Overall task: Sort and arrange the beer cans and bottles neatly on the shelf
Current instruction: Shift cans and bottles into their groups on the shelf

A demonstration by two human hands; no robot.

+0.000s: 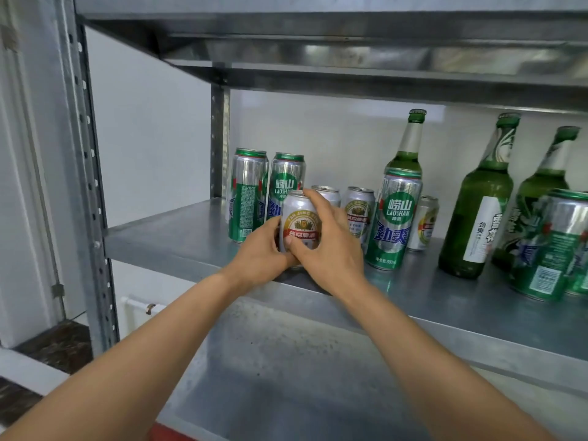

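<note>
Clasping one short silver can [300,222] from both sides, the left hand [259,254] and right hand [331,249] hold it near the front edge of the shelf [178,240], centre frame, before two tall green cans [248,192]

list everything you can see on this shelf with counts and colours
tall cans: four clear, perhaps a fifth cut off at the right edge; green and silver; two at the left rear, one mid-shelf, the rest at the right front
held short can: one; silver with a red and gold label; front, before the left tall pair
other short cans: three; silver; behind the hands and beside the mid-shelf tall can
bottles: three; green glass; upright, right half
shelf: one; grey metal; bears all of these
upper shelf: one; grey metal; overhead
left hand: grips the held can's left side
right hand: grips its right side and top
</note>
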